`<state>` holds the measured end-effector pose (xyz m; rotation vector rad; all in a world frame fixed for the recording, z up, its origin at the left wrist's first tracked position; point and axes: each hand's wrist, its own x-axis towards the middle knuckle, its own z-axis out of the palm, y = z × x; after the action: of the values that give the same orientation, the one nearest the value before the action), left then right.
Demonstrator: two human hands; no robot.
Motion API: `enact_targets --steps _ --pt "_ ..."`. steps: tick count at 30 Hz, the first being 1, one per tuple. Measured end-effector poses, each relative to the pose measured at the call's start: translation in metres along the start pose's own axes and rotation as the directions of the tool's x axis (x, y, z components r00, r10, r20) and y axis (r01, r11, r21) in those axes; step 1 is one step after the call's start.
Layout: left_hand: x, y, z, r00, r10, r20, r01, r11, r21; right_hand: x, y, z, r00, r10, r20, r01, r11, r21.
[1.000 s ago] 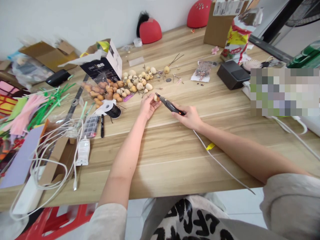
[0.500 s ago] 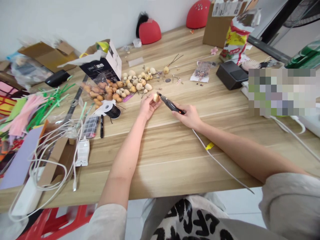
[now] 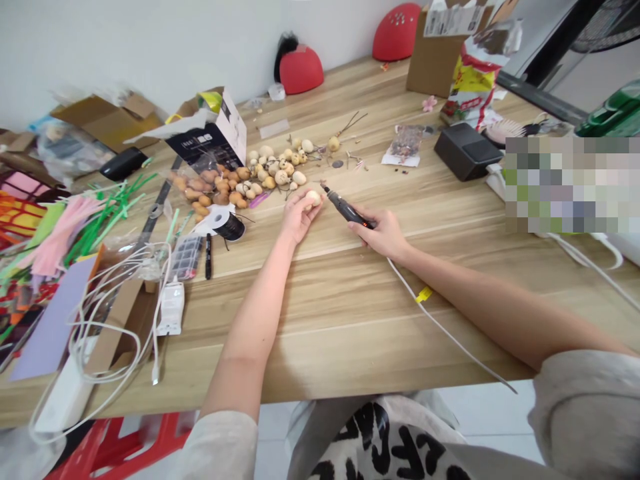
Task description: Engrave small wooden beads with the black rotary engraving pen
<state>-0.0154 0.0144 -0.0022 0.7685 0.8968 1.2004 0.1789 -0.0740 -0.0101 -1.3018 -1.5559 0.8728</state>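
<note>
My left hand (image 3: pixel 299 215) pinches a nut (image 3: pixel 313 197); my right hand (image 3: pixel 381 233) grips a drill (image 3: pixel 346 210) just beside it, over the wooden worktop (image 3: pixel 350 313), white wall (image 3: pixel 150 47) beyond, nuts (image 3: pixel 240 183) ahead.

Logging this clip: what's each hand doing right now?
Left hand: closed on a pale ball.
Right hand: closed on a black tool.

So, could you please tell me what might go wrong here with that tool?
The rotary tool in the right hand, its red light on, points at the small pale nut pinched in the left hand; a slip might catch those fingers. Its white cord trails off the table and could snag.
</note>
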Motion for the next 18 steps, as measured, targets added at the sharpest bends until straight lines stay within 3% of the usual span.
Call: enact_targets --steps 18 --pt "-0.0030 -0.0020 0.0022 0.999 0.024 -0.029 -0.023 1.000 0.016 0.0011 0.0005 0.0006 1.000 0.019 -0.009 -0.020 0.997 -0.074"
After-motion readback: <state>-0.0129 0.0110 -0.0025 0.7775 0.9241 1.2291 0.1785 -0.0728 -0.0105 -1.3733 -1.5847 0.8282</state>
